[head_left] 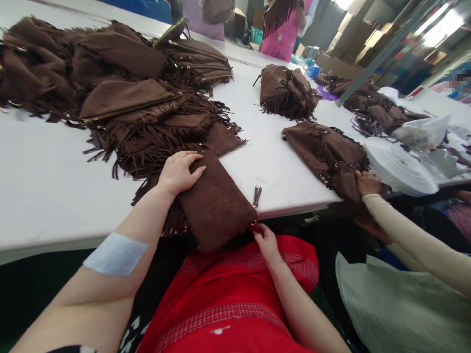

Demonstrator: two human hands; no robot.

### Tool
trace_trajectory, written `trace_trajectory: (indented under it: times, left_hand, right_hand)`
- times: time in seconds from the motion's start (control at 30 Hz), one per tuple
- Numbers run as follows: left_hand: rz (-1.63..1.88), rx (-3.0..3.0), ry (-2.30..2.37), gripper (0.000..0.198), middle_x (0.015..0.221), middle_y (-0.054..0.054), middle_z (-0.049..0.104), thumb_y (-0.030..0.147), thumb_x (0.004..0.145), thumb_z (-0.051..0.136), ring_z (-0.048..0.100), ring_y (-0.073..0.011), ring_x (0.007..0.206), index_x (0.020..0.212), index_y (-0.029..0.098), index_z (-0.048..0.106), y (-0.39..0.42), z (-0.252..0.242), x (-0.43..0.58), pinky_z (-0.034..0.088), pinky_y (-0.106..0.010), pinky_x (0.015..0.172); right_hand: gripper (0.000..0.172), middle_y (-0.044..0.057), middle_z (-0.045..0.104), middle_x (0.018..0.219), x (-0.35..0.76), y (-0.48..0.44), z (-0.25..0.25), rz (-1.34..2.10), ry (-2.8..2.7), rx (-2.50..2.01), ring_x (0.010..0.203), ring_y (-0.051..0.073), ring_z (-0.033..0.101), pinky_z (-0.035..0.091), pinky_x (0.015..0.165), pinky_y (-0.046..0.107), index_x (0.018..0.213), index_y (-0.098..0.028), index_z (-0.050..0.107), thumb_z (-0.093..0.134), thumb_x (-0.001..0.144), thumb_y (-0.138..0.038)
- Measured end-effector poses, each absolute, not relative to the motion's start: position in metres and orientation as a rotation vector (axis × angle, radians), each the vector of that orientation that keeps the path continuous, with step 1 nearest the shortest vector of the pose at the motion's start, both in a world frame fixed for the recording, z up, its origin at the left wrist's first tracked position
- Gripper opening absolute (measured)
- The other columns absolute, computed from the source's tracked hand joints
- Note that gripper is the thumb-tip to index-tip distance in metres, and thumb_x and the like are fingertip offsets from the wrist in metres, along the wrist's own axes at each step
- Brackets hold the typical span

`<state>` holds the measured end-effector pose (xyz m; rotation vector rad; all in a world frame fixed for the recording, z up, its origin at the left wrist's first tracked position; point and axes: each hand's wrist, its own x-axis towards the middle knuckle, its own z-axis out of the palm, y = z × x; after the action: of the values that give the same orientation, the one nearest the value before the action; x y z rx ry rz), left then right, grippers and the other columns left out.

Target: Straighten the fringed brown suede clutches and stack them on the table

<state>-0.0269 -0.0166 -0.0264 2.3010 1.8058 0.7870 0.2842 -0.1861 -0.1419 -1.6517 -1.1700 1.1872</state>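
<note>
Red cloth apron with checked trim (224, 294) nearest. Flat rectangular brown suede-look pouch (221, 201) overhangs front edge of white worktop (44, 196). Could slip lapward if left hand (180, 171) eases off, lower end looking unsupported; dark brown strip fringe (175, 220) alongside might snag. Left: palm down, thumb apart from fingers across pouch's upper end; pressing or clasping, can't tell. Right hand (268, 242): low, grip looks pinched on near corner, beside gold-tone ring (253, 222).
</note>
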Motion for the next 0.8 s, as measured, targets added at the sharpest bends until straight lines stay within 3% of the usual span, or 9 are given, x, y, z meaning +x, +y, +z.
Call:
trace_trajectory:
  times: [0.07,0.1,0.27,0.4,0.47,0.63,0.7,0.8]
  left_hand:
    - [0.78,2.295,1.812,0.043,0.132,-0.008,0.061,0.048,0.088,0.051,0.052,-0.0274,0.127,0.119,0.021,0.066,-0.018,-0.025,-0.026,0.037,-0.043,0.113]
    - [0.777,2.289,1.817,0.043,0.132,-0.008,0.062,0.047,0.088,0.051,0.052,-0.0273,0.126,0.118,0.021,0.066,-0.018,-0.024,-0.025,0.037,-0.043,0.113]
    - [0.77,2.308,1.821,0.045,0.133,-0.009,0.061,0.048,0.088,0.051,0.053,-0.0267,0.126,0.12,0.02,0.066,-0.02,-0.022,-0.025,0.037,-0.042,0.113]
    - [0.767,2.3,1.83,0.045,0.132,-0.008,0.062,0.049,0.087,0.051,0.053,-0.0279,0.126,0.119,0.022,0.066,-0.02,-0.022,-0.025,0.038,-0.043,0.113]
    - [0.766,2.286,1.836,0.045,0.132,-0.008,0.062,0.05,0.087,0.051,0.053,-0.0289,0.126,0.119,0.022,0.066,-0.019,-0.022,-0.025,0.038,-0.044,0.113]
    - [0.745,2.293,1.848,0.046,0.131,-0.007,0.062,0.053,0.087,0.049,0.053,-0.0291,0.126,0.119,0.024,0.065,-0.018,-0.022,-0.025,0.038,-0.044,0.113]
    - [0.743,2.295,1.856,0.047,0.131,-0.008,0.062,0.054,0.087,0.049,0.053,-0.03,0.126,0.119,0.024,0.065,-0.019,-0.022,-0.025,0.038,-0.045,0.112]
    - [0.746,2.293,1.854,0.047,0.132,-0.009,0.061,0.053,0.087,0.049,0.053,-0.0311,0.126,0.119,0.023,0.065,-0.019,-0.022,-0.024,0.039,-0.046,0.112]
  right_hand:
    - [0.036,0.01,0.071,0.111,0.277,-0.185,-0.122,1.203,-1.184,-1.407,0.105,0.025,0.063,0.049,0.095,0.037,0.105,-0.018,0.067,0.061,0.073,-0.033]
    - [0.034,0.009,0.071,0.109,0.271,-0.184,-0.115,1.262,-1.177,-1.318,0.104,0.025,0.064,0.049,0.094,0.037,0.105,-0.018,0.067,0.062,0.075,-0.034]
    - [0.012,0.002,0.067,0.067,0.249,-0.175,-0.125,1.449,-1.028,-1.44,0.065,0.017,0.058,0.046,0.062,0.027,0.067,-0.016,0.063,0.059,0.067,-0.027]
    - [0.017,0.001,0.06,0.052,0.264,-0.172,-0.16,1.452,-0.841,-1.686,0.052,0.016,0.054,0.044,0.056,0.028,0.066,-0.016,0.064,0.052,0.06,-0.027]
    - [0.021,0.002,0.063,0.056,0.275,-0.175,-0.164,1.39,-0.774,-1.723,0.057,0.018,0.058,0.048,0.062,0.03,0.072,-0.016,0.065,0.052,0.061,-0.028]
    - [0.03,0.006,0.074,0.099,0.278,-0.181,-0.126,1.188,-0.948,-1.406,0.098,0.022,0.065,0.047,0.094,0.035,0.093,-0.02,0.07,0.059,0.066,-0.025]
    - [0.034,0.005,0.074,0.104,0.272,-0.181,-0.107,1.324,-1.011,-1.235,0.102,0.023,0.064,0.046,0.097,0.036,0.1,-0.02,0.071,0.06,0.068,-0.025]
    - [0.029,0.004,0.075,0.097,0.266,-0.182,-0.09,1.592,-1.031,-1.097,0.094,0.023,0.065,0.049,0.091,0.036,0.093,-0.018,0.074,0.062,0.07,-0.029]
